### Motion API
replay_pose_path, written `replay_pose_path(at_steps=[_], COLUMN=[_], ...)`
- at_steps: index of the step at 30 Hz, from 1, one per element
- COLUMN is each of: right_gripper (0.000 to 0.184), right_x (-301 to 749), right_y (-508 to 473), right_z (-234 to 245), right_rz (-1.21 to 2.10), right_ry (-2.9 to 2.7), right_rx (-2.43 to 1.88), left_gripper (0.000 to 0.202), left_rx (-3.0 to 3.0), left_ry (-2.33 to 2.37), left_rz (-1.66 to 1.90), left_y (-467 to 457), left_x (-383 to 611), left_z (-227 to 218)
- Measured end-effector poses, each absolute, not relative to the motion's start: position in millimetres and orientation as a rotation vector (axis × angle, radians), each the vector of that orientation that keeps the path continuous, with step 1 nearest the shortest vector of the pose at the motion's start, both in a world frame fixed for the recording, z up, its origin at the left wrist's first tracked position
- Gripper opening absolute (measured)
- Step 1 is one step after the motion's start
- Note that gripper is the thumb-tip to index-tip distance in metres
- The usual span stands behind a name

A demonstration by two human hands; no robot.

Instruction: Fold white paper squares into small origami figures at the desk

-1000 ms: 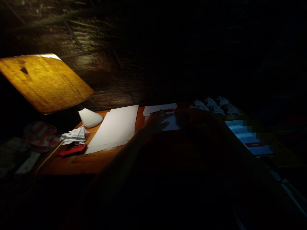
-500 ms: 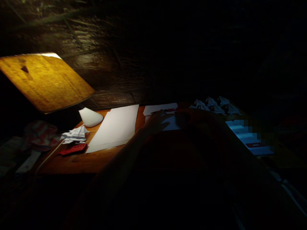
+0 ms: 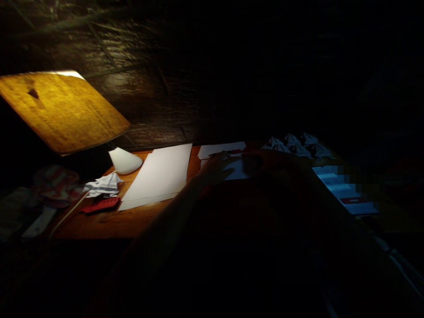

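The scene is very dark, lit only by a lamp at the left. My left hand (image 3: 215, 168) lies flat with fingers stretched on a small white sheet (image 3: 236, 170) near the far edge of the wooden table (image 3: 109, 221). My right hand (image 3: 256, 162) is a dim shape just right of it, touching the same sheet; its fingers are lost in shadow. A thin red and dark object (image 3: 232, 152) lies just beyond the fingertips on another white sheet (image 3: 220, 149).
A large white sheet (image 3: 159, 176) lies left of my hands. An amber lampshade (image 3: 59, 112) with a white base (image 3: 124, 161) stands at the left. Crumpled paper (image 3: 104, 184) and a red card (image 3: 101, 206) lie nearby. Several folded paper figures (image 3: 294, 145) and a leaflet (image 3: 344, 190) sit right.
Almost nothing has moved. My right hand has shifted slightly left toward my left hand on the small sheet; the view has drifted a little.
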State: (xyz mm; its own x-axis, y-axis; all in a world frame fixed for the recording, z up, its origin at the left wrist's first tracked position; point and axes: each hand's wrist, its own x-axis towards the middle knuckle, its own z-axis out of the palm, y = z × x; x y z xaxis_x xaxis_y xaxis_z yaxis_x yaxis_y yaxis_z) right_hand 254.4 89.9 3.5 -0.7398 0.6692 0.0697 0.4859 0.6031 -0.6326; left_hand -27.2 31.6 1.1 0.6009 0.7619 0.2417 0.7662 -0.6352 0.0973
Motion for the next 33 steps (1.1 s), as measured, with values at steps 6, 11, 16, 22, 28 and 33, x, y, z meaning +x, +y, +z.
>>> replay_pose_path(at_steps=[6, 11, 16, 22, 28, 33], right_gripper=[0.099, 0.099, 0.097, 0.093, 0.095, 0.094], right_x=[253, 253, 253, 253, 253, 255], right_y=[89, 88, 88, 87, 88, 88], right_z=[6, 6, 5, 6, 7, 5], right_rz=[0.859, 0.885, 0.882, 0.864, 0.901, 0.892], right_ry=[-2.542, -2.523, -2.528, -2.567, -2.535, -2.535], right_rx=[-0.971, -0.967, -0.965, -1.021, -1.011, -0.987], left_gripper=[0.051, 0.050, 0.051, 0.051, 0.052, 0.051], left_rx=[-2.813, -2.813, -2.820, -2.875, -2.953, -2.999], left_ry=[-1.291, -1.323, -1.349, -1.322, -1.286, -1.261], left_rz=[-0.402, -0.383, -0.389, -0.420, -0.463, -0.436], left_y=[33, 31, 29, 33, 39, 40], left_x=[-28, -26, -25, -29, -40, -43], left_z=[0, 2, 5, 4, 2, 3])
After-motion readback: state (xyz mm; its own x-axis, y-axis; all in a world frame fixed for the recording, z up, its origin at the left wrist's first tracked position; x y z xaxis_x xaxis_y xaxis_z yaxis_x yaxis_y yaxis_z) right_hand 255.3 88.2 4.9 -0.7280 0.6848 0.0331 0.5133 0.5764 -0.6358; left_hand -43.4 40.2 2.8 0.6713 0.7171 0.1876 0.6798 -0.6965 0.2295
